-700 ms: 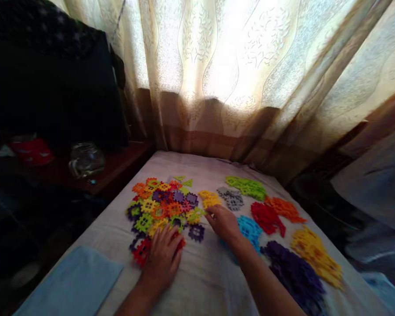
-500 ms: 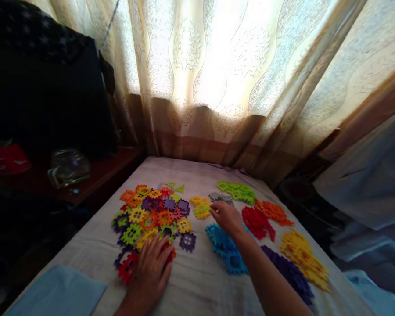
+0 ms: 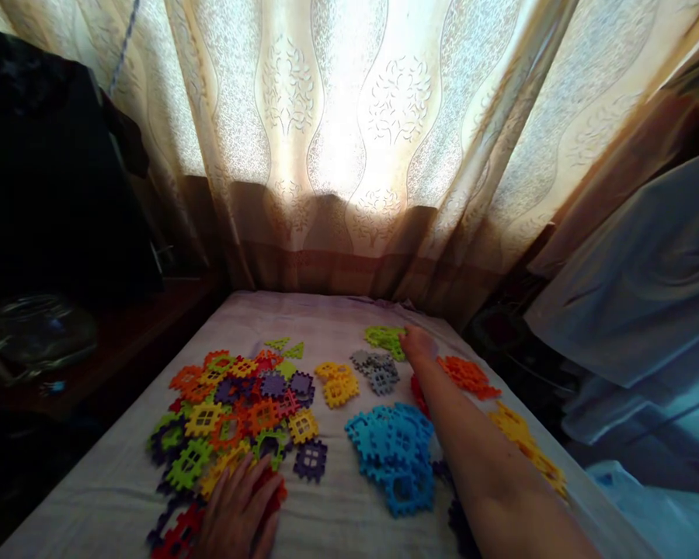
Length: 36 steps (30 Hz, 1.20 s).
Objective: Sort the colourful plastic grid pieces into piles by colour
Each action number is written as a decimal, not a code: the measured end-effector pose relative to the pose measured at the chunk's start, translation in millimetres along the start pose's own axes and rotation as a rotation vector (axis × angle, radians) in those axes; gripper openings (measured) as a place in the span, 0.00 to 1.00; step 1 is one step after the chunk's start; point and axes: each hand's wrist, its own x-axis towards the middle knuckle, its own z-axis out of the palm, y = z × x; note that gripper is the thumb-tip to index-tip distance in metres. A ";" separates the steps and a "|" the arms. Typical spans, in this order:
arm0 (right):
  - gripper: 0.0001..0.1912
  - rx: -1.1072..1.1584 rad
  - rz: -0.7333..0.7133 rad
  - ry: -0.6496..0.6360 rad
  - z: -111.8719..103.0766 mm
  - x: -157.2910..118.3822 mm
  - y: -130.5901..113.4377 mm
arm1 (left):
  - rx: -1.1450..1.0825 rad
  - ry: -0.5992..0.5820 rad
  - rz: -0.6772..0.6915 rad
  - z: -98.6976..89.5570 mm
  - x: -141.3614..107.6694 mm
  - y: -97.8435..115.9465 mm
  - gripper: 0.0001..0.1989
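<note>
Orange, purple and yellow toothed pieces, among others, made the widest heap [image 3: 262,415]; the left hand [image 3: 236,506] lay over its near edge, fingers loosely spread. Next, the blue pile [image 3: 393,450] sat between both hands. The smaller green pile [image 3: 383,338] met the right hand [image 3: 418,341]; whether that hand pinched anything, I could not tell.

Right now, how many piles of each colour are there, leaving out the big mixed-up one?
Yellow piles: 2
Green pile: 1
Grey pile: 1
Blue pile: 1
Orange pile: 1
Red pile, partly hidden: 1
Purple pile, partly hidden: 1
Total: 8
</note>
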 end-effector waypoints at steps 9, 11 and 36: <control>0.17 0.028 -0.142 -0.017 4.1 -49.2 -7.5 | -0.041 -0.097 -0.101 -7.1 4.7 13.4 0.21; 0.17 0.054 -0.234 -0.010 1.9 -67.0 -16.1 | -0.076 -0.140 -0.147 -10.8 5.8 17.7 0.20; 0.08 0.288 -0.604 -0.403 25.6 -211.6 -119.2 | -0.092 -0.072 -0.172 -7.3 2.2 18.7 0.19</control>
